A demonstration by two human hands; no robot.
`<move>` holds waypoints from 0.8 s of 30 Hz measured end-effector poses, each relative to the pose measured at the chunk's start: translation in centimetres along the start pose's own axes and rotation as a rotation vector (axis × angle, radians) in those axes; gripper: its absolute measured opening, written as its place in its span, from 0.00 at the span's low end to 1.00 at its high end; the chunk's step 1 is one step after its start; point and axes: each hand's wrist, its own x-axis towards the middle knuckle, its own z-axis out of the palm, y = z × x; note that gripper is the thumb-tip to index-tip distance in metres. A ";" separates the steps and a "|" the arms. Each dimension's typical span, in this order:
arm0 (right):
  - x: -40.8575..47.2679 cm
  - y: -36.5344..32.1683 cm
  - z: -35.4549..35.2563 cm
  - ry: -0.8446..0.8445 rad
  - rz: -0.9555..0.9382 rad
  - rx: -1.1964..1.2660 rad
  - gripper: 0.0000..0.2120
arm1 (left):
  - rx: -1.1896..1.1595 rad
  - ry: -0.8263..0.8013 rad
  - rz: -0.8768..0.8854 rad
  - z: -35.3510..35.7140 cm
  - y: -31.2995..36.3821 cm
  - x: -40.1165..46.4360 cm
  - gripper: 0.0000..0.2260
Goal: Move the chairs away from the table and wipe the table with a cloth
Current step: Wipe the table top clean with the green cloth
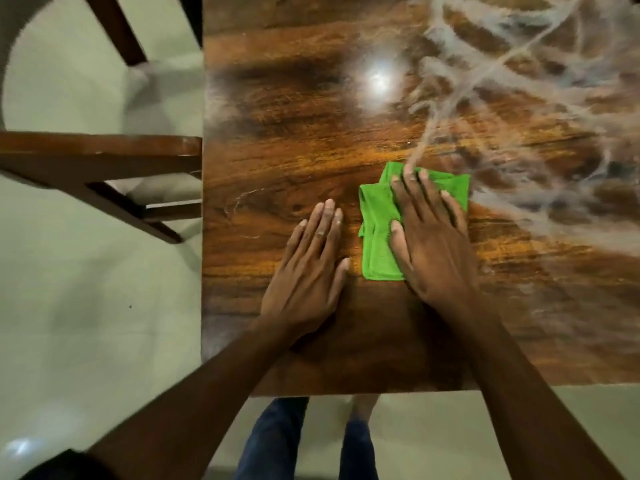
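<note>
Green cloth [384, 233] folded, flat on wooden table [277, 140], near the front-left part of the top. Right hand [433, 237] laid flat over cloth's right half, fingers straight and slightly spread, fingertips near its far edge, thumb lying across the cloth middle. Pressing, not gripping: no curl round the fabric. Cloth's left strip and far-right corner showing past the hand.

Left hand [308, 268] palm down on bare wood just left of cloth, fingers straight and together, thumb out toward cloth's near-left corner. Small gap between thumb tip and cloth, not touching. Holding nothing.

Whitish smeared streaks [519, 109] across the table's right and far side, starting right beside the cloth's far edge. Bright light reflection [379, 79] on the top beyond the hands.

Wooden chair [86, 168] off the table's left edge, frame close against it. Pale floor [86, 323] below; legs in blue trousers [273, 441] at the near edge.
</note>
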 end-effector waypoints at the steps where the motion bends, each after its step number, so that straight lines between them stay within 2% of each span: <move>1: -0.8 -0.1 0.1 -0.004 0.010 0.007 0.31 | 0.004 0.015 0.004 0.1 0.0 0.0 0.30; 6: -2.7 -1.5 0.5 -0.003 0.047 0.034 0.32 | 0.008 0.099 0.005 0.2 0.0 0.0 0.30; 8: -2.0 -2.8 0.5 -0.009 0.053 0.043 0.32 | 0.003 0.183 -0.039 0.0 -0.1 -0.2 0.28; 12: 1.3 -7.9 1.4 0.000 -0.021 0.031 0.32 | -0.162 0.407 -0.368 -0.9 -1.7 -2.9 0.27; 18: 4.6 -20.5 3.4 -0.032 -0.222 0.122 0.35 | -0.159 0.432 -0.588 -1.7 -6.6 -11.7 0.27; 21: 2.8 -22.2 4.0 -0.027 -0.228 0.088 0.34 | -0.170 0.436 -0.625 -1.3 -7.6 -13.6 0.26; 24: -1.9 -21.3 3.9 -0.070 -0.232 0.104 0.35 | -0.194 0.386 -0.585 -0.6 -7.2 -13.6 0.27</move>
